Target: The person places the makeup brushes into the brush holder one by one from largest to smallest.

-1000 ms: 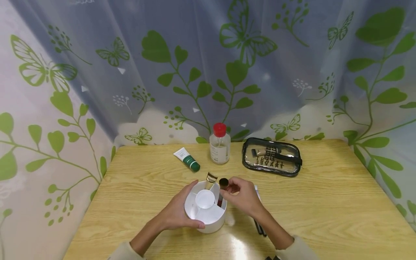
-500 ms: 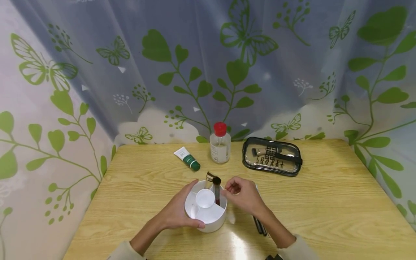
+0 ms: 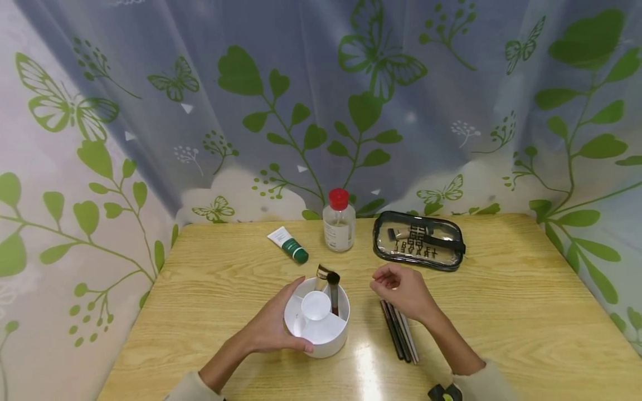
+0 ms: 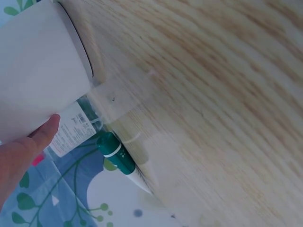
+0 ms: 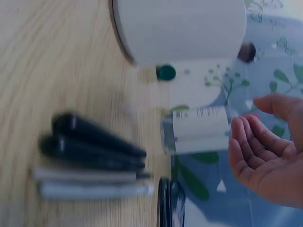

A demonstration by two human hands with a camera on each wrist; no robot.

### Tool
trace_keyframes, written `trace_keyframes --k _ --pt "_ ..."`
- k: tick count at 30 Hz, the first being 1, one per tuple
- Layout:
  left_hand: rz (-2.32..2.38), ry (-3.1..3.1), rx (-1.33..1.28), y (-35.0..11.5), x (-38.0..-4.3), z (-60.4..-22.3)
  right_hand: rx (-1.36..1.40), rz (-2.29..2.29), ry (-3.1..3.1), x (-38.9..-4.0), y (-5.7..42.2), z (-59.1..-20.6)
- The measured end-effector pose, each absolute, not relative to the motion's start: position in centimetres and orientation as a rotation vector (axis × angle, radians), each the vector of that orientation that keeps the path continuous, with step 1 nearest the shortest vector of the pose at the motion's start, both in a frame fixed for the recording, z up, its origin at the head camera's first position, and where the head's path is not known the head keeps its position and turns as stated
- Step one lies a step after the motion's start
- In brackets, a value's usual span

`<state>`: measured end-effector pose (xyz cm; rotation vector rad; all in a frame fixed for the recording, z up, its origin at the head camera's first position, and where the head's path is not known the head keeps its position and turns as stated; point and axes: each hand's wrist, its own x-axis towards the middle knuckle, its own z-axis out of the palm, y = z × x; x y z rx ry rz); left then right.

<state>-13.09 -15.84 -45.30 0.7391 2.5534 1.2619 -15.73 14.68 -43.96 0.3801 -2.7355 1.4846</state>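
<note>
Head view: my left fingers [image 3: 292, 289] wrap the white organizer [image 3: 323, 332] on the desk [image 3: 220, 267], likely light, stiff, slick. Left wrist view: they touch its smooth wall, the best hold. Right wrist view: my right fingers [image 5: 258, 144] curl loosely, holding nothing, near pens [image 5: 97, 152] that may roll.

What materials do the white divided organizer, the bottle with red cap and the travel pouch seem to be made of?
White divided organizer: probably hard plastic, satin; its opaque surface is smooth and even.
Bottle: transparent, glossy; plastic or glass, I cannot tell.
Red cap: likely plastic, evenly coloured.
Travel pouch: likely clear vinyl, see-through, with glossy black trim, perhaps plastic.
</note>
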Motion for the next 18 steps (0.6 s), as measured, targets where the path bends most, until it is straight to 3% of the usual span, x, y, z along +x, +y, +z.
trace_keyframes --k 10,18 --pt "1.235 2.551 0.727 -16.1 -13.0 -45.3 0.244 1.395 -2.823 -16.7 18.5 -45.2" --pt "1.252 2.549 0.732 -16.3 -12.8 -45.1 0.294 1.388 -2.843 -17.0 19.7 -46.8"
